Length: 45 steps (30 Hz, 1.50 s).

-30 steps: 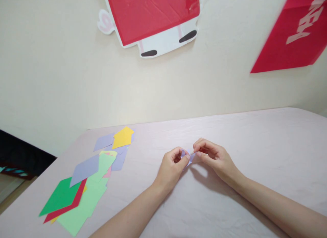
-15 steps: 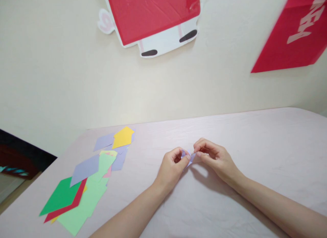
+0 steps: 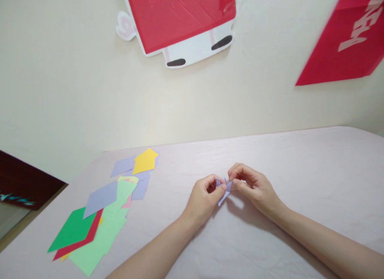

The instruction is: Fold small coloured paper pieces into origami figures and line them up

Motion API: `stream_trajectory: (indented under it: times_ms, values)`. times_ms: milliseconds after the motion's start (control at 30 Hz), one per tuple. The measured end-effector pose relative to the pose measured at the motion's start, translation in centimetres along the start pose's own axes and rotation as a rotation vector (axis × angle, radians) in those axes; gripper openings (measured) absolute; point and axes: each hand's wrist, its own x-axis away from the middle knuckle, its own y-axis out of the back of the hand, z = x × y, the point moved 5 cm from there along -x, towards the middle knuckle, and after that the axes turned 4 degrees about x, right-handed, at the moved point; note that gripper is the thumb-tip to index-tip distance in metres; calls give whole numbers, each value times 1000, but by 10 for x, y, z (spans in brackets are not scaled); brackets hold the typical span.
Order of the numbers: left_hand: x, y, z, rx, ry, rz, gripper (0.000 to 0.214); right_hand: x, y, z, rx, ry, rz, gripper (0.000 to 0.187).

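A small folded piece of lilac paper (image 3: 223, 197) is held just above the table, between my two hands. My left hand (image 3: 207, 195) pinches it with thumb and forefinger, fingers curled. At its upper right side my right hand (image 3: 250, 185) pinches an edge or tip of the same paper with thumb and fingertips. A pointed flap hangs down below my left thumb. The fingers hide much of the paper, so its full folded shape cannot be made out.
The table (image 3: 300, 171) has a pale pink cover and meets the wall (image 3: 210, 107). On the left lie loose papers: a green sheet (image 3: 72, 230), a red sheet (image 3: 93, 235), light green paper (image 3: 102, 241), a lilac sheet (image 3: 102, 197) and a yellow piece (image 3: 145, 161). Red decorations hang above.
The lilac paper has turned a little in my fingers, and its lower flap now points further down. My left hand has shifted slightly right; my right hand has barely moved.
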Motion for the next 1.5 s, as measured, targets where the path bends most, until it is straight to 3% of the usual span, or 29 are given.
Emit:
stream_trajectory:
  times_ms: [400,833,1200,1400,1500]
  values:
    - [0,2,-1,8,-46,-30,22,1,-5,-6,-165,-156,43,14]
    - [1,4,0,-71,-103,-112,16,0,-3,-5,-42,-133,-10,26]
    - [-1,5,0,-18,-107,-82,17,-1,-6,-11,-156,-200,25,33]
    - [-1,6,3,31,-94,-116,15,0,-7,-13,-127,-214,37,21]
    - [-1,7,6,78,-93,-139,23,0,-6,-10,-103,-197,27,19]
